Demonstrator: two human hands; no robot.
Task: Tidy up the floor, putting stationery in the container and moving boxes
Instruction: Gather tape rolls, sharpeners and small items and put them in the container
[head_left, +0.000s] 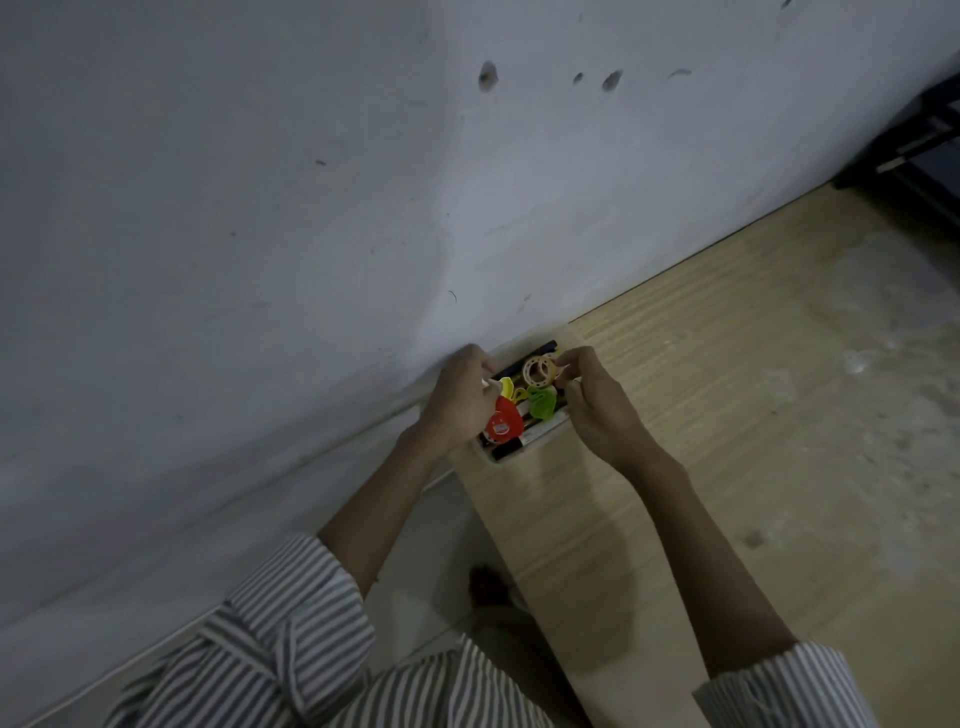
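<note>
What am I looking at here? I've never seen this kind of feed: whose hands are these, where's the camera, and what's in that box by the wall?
No machine here: a person works bare-handed, and the single picture comes from a camera on their head, looking down. The left hand and right hand curl around opposite sides of a small white container, which sits on a wood-patterned surface by the wall. Inside lie a tape roll, a green piece, a red piece, a yellow piece and dark markers; what the coloured pieces are is too small to tell.
</note>
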